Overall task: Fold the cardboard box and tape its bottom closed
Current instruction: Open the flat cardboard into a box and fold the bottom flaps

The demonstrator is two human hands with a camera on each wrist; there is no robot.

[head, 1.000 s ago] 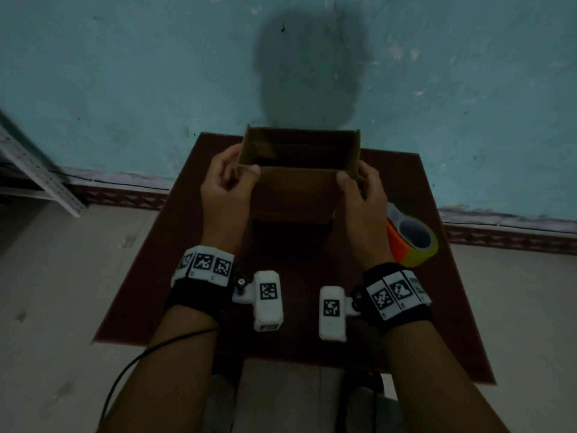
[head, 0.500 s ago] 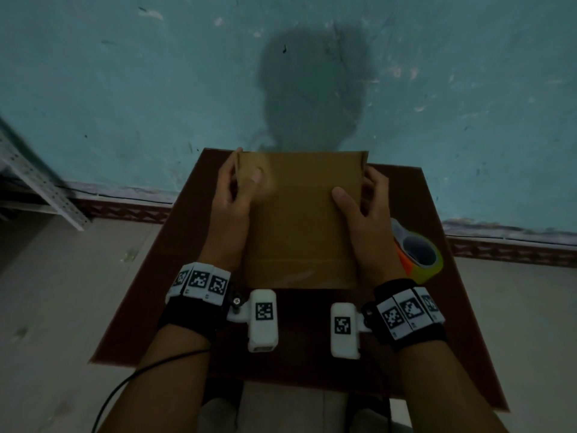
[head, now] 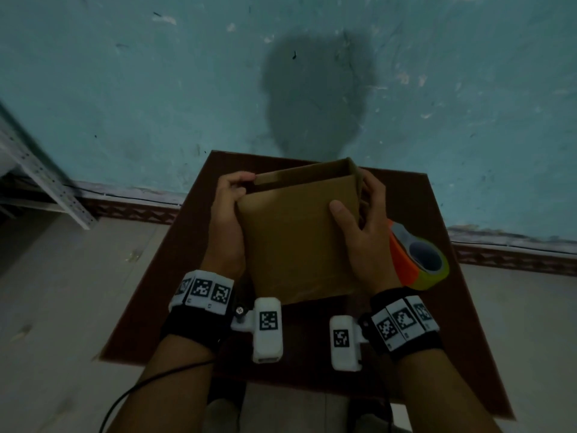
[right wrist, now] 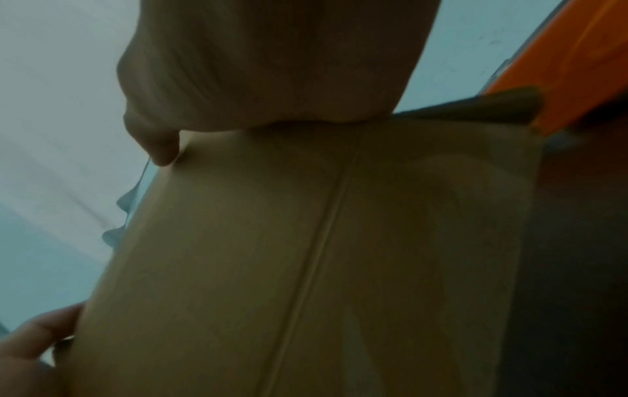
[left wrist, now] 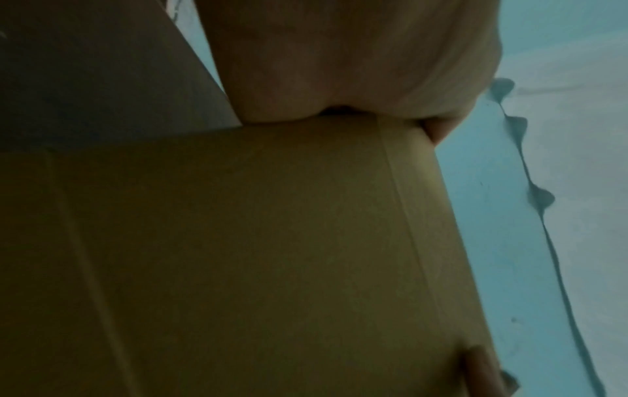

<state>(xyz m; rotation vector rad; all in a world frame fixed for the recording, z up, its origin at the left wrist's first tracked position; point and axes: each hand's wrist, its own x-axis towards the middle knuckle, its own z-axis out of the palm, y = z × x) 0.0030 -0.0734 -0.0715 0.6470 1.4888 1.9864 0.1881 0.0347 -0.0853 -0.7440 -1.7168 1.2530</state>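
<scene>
A brown cardboard box (head: 296,232) is held between both hands above the dark red table (head: 415,207), tilted so its broad near panel faces me and its open far end shows at the top. My left hand (head: 229,207) grips the box's left edge, fingers curled over the far rim. On the right edge my right hand (head: 362,220) holds on, thumb flat on the near panel and fingers wrapped round the side. The left wrist view shows the box panel (left wrist: 255,255) under the palm. The right wrist view shows the box panel (right wrist: 306,255) with a crease line.
An orange and yellow tape roll (head: 418,260) lies on the table just right of my right hand, its orange edge (right wrist: 584,61) also seen from the right wrist. A teal wall (head: 156,89) stands behind. A metal shelf frame (head: 40,179) stands far left.
The box, first standing open-topped, was tipped toward me to show a flat panel; now it is turned slightly, right corner raised, open far end visible. Both hands kept their hold.
</scene>
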